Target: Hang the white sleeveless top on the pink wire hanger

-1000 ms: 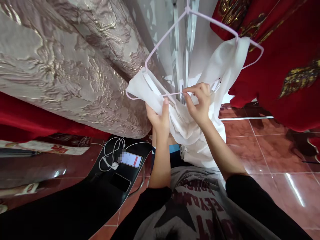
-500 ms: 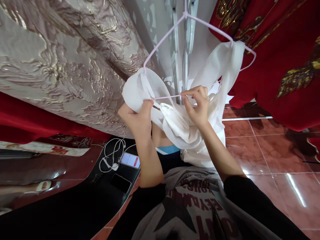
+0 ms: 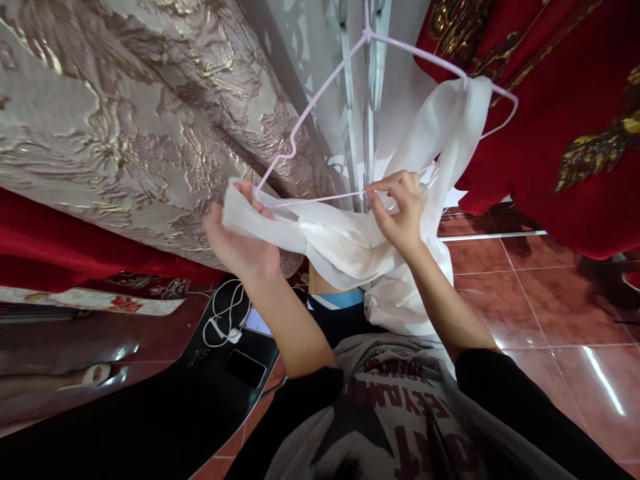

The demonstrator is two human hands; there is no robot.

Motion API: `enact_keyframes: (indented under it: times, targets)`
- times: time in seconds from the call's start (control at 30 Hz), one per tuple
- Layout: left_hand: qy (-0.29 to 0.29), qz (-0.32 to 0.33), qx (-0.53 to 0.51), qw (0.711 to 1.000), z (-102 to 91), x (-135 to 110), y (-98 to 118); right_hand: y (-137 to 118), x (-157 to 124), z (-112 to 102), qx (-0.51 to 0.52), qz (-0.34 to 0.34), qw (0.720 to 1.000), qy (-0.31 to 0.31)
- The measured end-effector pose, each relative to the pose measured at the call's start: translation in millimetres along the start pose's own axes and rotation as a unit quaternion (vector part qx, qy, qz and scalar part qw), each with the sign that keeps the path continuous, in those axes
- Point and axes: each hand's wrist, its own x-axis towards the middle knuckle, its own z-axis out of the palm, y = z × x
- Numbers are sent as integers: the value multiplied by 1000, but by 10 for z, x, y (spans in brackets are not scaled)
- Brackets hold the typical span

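A pale pink clothes hanger [image 3: 327, 79] hangs before me with a sheer white garment [image 3: 345, 250] partly on it. One side of the garment loops over the hanger's right arm; the other side is off the left arm. My left hand [image 3: 245, 243], slightly blurred, holds that loose edge beside the hanger's left end, the cloth between thumb and fingers. My right hand [image 3: 400, 207] pinches the hanger's thin lower bar between thumb and fingertips. The garment's lower part bunches down to my lap.
Embossed beige fabric [image 3: 125, 127] hangs at left, red gold-trimmed fabric [image 3: 530, 140] at right. On a black seat [image 3: 210, 373] lie a dark phone [image 3: 245, 369], a lit phone [image 3: 257, 323] and a white cable [image 3: 220, 333]. A person's foot [image 3: 97, 375] shows at far left.
My left hand has moved left and pulled the garment's left side off the hanger's arm, baring its notch. My right hand keeps its pinch on the lower bar.
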Motion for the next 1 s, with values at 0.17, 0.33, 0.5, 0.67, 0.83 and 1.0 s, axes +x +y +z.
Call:
enact_keyframes:
  times: [0.17,0.33,0.5,0.67,0.83,1.0]
  targets:
    - [-35,-93,-6,995,170,-281,-516,-47,-13,60,15,5,1000,-11]
    - [-117,-81,-20,990,545,-490,-756,-251,-121,-25,57,-31,995,-71]
    - [-98,-33,-5,995,538,-494,-770,-237,-66,-423,-32,13,990,135]
    - [-68,42,29,996,535,-478,-871,-35,239,-826,-92,170,969,151]
    - [-55,85,31,994,579,-488,-1019,-91,396,-912,-109,186,977,-6]
    - [-72,98,13,992,555,-453,-1076,-324,594,-847,-26,170,983,-57]
